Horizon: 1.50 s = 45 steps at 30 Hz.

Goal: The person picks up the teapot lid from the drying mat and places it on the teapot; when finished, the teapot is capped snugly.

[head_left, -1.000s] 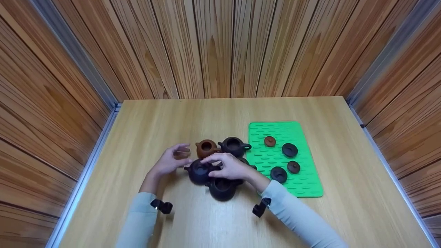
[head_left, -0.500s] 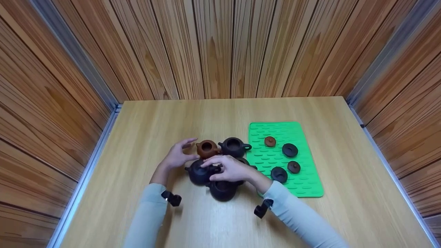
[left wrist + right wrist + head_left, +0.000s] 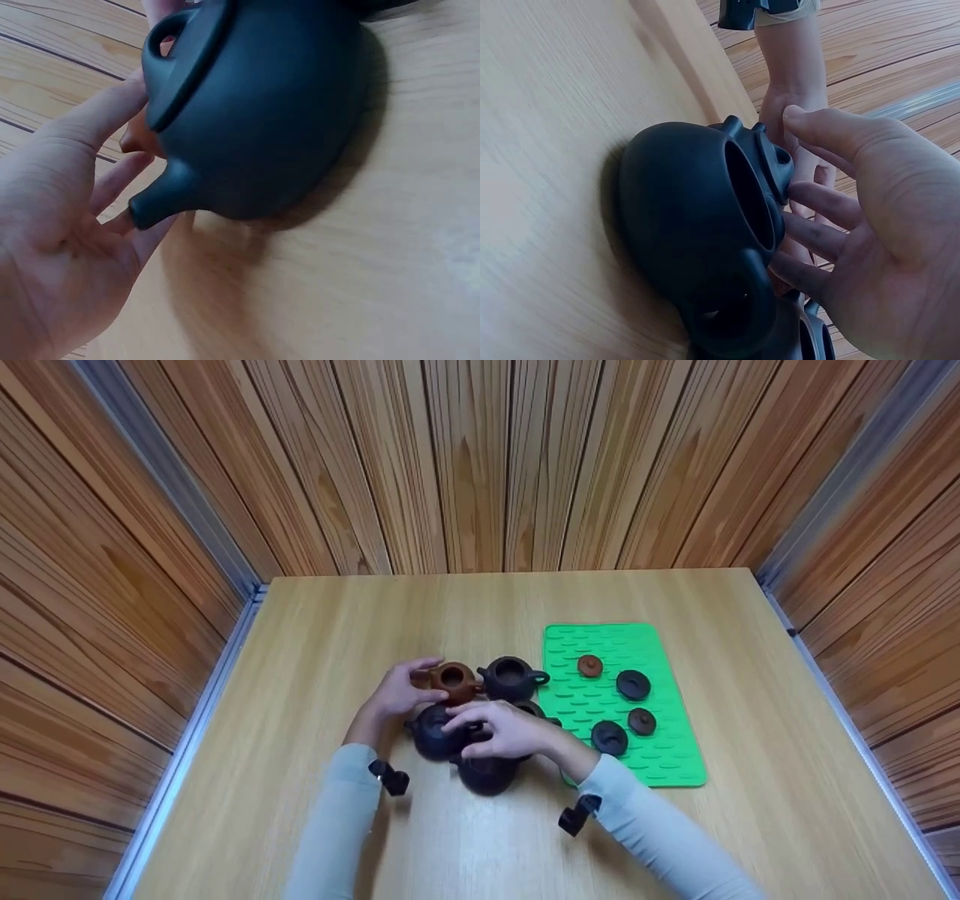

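Observation:
My left hand (image 3: pixel 403 690) stretches its thumb and fingers to either side of the small lidless brown teapot (image 3: pixel 454 680), around its spout. In the left wrist view, a lidded dark teapot (image 3: pixel 270 105) covers most of the brown one, whose spout tip shows between thumb and fingers. My right hand (image 3: pixel 510 731) hovers over the group, fingers loosely bent and holding nothing. In the right wrist view, its fingertips are close to the lidded teapot's knob (image 3: pixel 781 156) and the rim of a lidless dark teapot (image 3: pixel 682 217). That lidless teapot is partly covered by my hand in the head view.
Another lidless black teapot (image 3: pixel 511 679) stands at the back, and one more dark teapot (image 3: pixel 531 709) is mostly hidden behind my right hand. A green mat (image 3: pixel 570 641) on the right carries a brown lid (image 3: pixel 590 666) and several dark lids (image 3: pixel 634 685).
My left hand has moved right and away from me, from beside the lidded teapot to the brown one's sides. The right hand stays nearly in place.

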Each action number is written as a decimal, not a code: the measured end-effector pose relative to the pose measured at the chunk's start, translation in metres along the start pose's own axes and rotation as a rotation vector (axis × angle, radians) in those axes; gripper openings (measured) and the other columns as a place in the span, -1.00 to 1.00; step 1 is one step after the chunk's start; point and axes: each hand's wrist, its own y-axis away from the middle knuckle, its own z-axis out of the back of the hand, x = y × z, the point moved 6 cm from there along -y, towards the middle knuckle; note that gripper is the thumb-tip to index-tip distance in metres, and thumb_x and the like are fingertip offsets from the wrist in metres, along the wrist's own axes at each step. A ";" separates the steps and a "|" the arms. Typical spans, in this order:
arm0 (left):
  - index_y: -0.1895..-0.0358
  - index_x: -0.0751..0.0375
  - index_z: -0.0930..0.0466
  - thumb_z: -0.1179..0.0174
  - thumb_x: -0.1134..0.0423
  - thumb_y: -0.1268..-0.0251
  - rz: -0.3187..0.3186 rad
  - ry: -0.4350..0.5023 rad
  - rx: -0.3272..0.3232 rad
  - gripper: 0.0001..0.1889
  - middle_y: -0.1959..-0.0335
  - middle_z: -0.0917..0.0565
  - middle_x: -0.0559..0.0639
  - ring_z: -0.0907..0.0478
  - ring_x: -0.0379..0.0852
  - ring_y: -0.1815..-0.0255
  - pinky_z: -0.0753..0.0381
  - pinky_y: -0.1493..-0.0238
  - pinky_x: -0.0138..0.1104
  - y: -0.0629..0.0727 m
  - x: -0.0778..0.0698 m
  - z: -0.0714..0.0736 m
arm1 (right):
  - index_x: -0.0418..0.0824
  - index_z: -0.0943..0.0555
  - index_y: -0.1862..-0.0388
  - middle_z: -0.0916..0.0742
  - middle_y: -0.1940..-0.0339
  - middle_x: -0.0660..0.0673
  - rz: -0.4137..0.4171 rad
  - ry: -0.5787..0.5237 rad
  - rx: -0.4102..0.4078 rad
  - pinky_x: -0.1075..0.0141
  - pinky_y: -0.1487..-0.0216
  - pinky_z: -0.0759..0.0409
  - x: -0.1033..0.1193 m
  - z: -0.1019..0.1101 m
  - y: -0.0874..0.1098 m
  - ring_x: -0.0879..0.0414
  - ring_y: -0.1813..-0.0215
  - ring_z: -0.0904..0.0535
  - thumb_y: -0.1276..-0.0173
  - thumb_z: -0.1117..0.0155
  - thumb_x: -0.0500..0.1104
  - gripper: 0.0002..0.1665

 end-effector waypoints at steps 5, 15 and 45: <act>-0.58 0.14 -0.61 -0.50 0.32 -0.52 0.036 0.023 -0.021 -0.38 -0.48 -0.72 0.24 -0.63 0.24 -0.51 -0.51 -0.65 0.06 -0.002 0.006 -0.002 | -0.17 -0.74 -0.45 -0.58 -0.70 -0.36 -0.008 -0.014 0.015 -0.20 -0.48 -0.71 0.001 -0.001 0.001 -0.30 -0.72 -0.51 -0.56 -0.48 -0.17 -0.49; -0.58 0.09 -0.62 -0.51 0.31 -0.51 0.087 0.080 -0.009 -0.39 -0.48 -0.73 0.22 -0.61 0.20 -0.56 -0.51 -0.65 0.01 -0.005 0.010 -0.002 | -0.16 -0.74 -0.45 -0.57 -0.70 -0.36 -0.005 -0.008 0.011 -0.19 -0.49 -0.71 0.000 0.001 0.002 -0.31 -0.72 -0.50 -0.56 -0.49 -0.18 -0.48; -0.53 0.20 -0.61 -0.55 0.33 -0.45 0.034 0.069 0.033 -0.38 -0.43 -0.70 0.26 -0.61 0.18 -0.42 -0.54 -0.52 -0.06 -0.012 0.003 -0.004 | -0.31 -0.72 -0.42 -0.66 -0.61 -0.39 -0.008 -0.040 -0.201 -0.18 -0.64 -0.55 -0.008 0.057 0.040 -0.37 -0.67 -0.53 -0.51 -0.53 -0.28 -0.46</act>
